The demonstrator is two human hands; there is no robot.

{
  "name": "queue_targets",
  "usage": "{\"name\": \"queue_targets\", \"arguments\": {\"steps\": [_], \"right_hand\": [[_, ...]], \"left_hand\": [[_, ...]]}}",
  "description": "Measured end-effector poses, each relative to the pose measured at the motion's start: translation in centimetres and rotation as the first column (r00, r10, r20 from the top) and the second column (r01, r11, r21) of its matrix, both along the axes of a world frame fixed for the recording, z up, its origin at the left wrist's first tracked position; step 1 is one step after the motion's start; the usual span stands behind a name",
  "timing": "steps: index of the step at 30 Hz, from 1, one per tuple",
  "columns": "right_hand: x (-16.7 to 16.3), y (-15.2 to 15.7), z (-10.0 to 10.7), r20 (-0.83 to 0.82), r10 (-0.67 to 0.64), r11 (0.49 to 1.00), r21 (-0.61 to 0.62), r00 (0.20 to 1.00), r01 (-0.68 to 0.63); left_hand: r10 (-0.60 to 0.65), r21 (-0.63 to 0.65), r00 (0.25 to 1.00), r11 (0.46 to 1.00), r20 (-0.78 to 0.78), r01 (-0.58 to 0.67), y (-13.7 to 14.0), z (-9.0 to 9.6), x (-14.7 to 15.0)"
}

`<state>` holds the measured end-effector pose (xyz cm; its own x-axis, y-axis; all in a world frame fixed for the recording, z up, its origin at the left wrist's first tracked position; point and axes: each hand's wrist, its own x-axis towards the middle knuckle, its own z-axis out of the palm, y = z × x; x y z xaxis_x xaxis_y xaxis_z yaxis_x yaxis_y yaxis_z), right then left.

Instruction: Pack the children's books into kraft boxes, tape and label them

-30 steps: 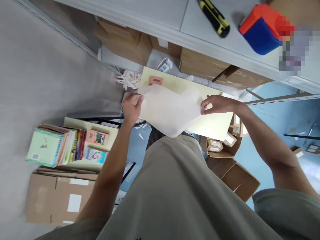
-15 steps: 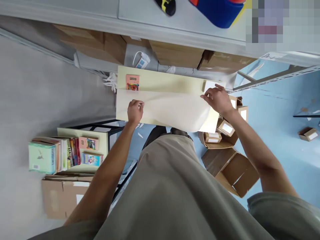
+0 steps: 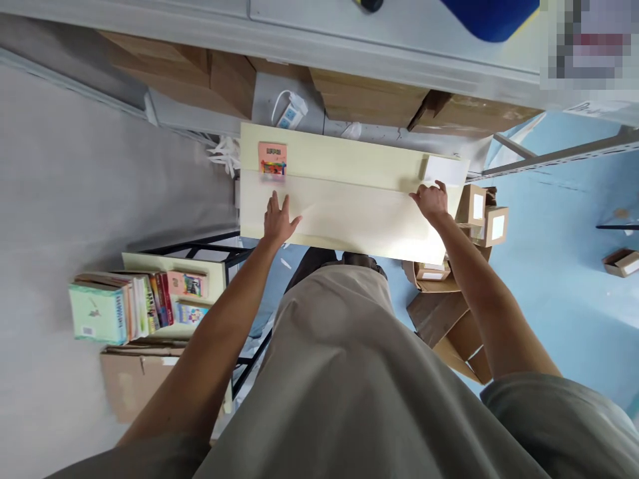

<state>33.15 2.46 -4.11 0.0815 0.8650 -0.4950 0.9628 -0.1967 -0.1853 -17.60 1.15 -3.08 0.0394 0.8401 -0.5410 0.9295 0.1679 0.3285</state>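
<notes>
A thin whitish translucent sheet [image 3: 344, 213] lies along the near part of a pale yellow board [image 3: 344, 159]. My left hand [image 3: 280, 221] rests on the sheet's left part, fingers spread and holding nothing. On the right, my right hand [image 3: 432, 201] is at the sheet's upper edge, thumb stretched out apart from its bent fingers. A pink book [image 3: 272, 159] with a colourful cover sits at the board's upper left, its lower edge under the sheet. Just beyond my right hand is a white block-like stack [image 3: 443, 169].
Upright books [image 3: 134, 303] stand on a side table at left, above a cardboard box [image 3: 132, 382]. Open cartons [image 3: 449, 319] and small labelled boxes [image 3: 478, 206] sit at right. Behind the board are a power strip [image 3: 292, 114], large cartons [image 3: 369, 96] and a grey shelf edge [image 3: 349, 60].
The sheet's bulging right part has settled flatter onto the board. My left hand has opened from a pinch to spread fingers. My right hand's fingers now sit lower against the sheet's edge.
</notes>
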Motion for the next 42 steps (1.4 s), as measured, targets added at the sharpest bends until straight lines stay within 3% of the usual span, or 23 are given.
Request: {"name": "queue_targets", "arguments": {"steps": [4,7,11,14,17,20,24,27,31,35,42], "right_hand": [[-2.1,-1.6,-0.6,0.151,-0.003,0.996,0.084,0.989,-0.010],[-5.5,-3.5,-0.1,0.118,0.005,0.990,0.142,0.993,-0.022],[-11.9,-5.9,0.3,-0.003,0.062,0.998,-0.026,0.998,-0.062],[-16.9,-6.5,0.3,-0.022,0.013,0.990,-0.137,1.000,-0.016],[-22.2,-5.2,0.3,-0.042,-0.101,0.989,-0.111,0.994,0.096],[-28.5,-2.3,0.6,-0.178,-0.111,0.992,-0.085,0.978,0.097],[-37.3,2.3,0.5,-0.344,-0.087,0.989,-0.145,0.935,0.039],[-42.0,5.1,-0.4,-0.321,-0.177,0.968,-0.228,0.930,0.106],[-44.7,6.7,-1.9,-0.207,-0.338,0.913,-0.309,0.918,0.267],[-45.3,6.5,-2.5,-0.166,-0.408,0.888,-0.301,0.898,0.348],[-44.7,6.6,-2.7,-0.200,-0.357,0.909,-0.299,0.912,0.290]], "left_hand": [[-0.160,-0.131,0.981,0.981,-0.114,0.145,0.4,-0.9,-2.6],[-0.189,-0.125,0.975,0.977,-0.112,0.175,0.3,-1.6,-4.2],[-0.191,-0.062,0.980,0.980,-0.058,0.187,-0.3,-2.2,-5.4],[-0.170,-0.056,0.985,0.984,-0.042,0.168,-0.6,-2.1,-5.7],[-0.125,-0.065,0.992,0.990,-0.034,0.122,-0.4,-1.9,-6.0],[-0.094,-0.059,0.995,0.994,-0.031,0.092,0.2,-1.7,-6.4],[-0.074,-0.032,0.997,0.997,-0.004,0.074,1.4,-2.0,-7.4],[-0.026,0.005,0.997,1.000,0.069,0.026,3.3,-2.9,-8.2],[0.106,0.114,0.982,0.986,0.157,-0.124,7.5,-4.8,-8.7],[0.189,0.173,0.964,0.960,0.186,-0.221,12.3,-6.1,-7.9],[0.297,-0.014,0.952,0.955,0.070,-0.297,17.9,-6.5,-5.8]]}}
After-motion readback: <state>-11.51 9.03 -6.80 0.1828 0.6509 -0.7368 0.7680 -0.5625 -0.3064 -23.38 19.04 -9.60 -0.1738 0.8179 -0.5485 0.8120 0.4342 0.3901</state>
